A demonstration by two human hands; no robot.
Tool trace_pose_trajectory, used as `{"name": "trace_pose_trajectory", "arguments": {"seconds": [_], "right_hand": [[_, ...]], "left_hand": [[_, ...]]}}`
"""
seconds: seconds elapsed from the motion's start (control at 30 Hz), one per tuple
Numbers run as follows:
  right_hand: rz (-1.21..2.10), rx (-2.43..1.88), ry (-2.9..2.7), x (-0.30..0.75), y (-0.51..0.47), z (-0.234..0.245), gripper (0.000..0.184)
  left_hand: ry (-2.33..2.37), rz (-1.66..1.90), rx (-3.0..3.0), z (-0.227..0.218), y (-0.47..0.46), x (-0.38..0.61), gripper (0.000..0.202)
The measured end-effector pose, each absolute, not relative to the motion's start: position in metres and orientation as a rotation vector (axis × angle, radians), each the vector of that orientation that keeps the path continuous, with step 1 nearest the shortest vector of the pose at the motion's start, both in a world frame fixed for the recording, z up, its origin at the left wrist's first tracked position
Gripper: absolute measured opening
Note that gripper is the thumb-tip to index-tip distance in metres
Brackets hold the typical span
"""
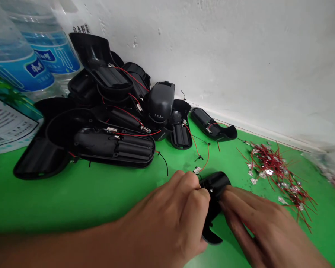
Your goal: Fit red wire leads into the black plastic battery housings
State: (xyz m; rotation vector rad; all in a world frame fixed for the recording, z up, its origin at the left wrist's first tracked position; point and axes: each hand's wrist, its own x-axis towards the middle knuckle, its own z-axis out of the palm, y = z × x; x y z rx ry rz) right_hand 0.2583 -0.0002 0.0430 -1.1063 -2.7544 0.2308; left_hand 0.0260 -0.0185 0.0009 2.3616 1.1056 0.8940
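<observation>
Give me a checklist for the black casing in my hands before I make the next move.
1. Left hand gripping the held casing: ok, fingers curled against it.
2. Right hand at the casing: ok, fingertips at its side.
3. Casing's inside fully visible: not ok, hands cover part.
4. Metal tab beyond the left knuckles joined to this casing: cannot tell.
5. Wire pile apart from the casing: ok, off to the right.
6. Casing heap apart from both hands: ok.
</observation>
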Motion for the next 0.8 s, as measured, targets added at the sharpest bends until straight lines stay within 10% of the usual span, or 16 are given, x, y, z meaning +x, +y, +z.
{"name": "trace_pose_trajectory", "arguments": {"seconds": [0.53, 0.8], "right_hand": [[0.028, -1.013, -2.936, 0.25, 0.004, 0.054, 0.02], [-0.044, -1.031, -2.892, 0.245, 0.006, 0.054, 0.022]], "left_hand": [[1.105, 1.061, 2.56, 0.004, -0.017, 0.021, 0.02], [1.138, 1.021, 2.546, 0.003, -0.023, 0.018, 0.056]]}}
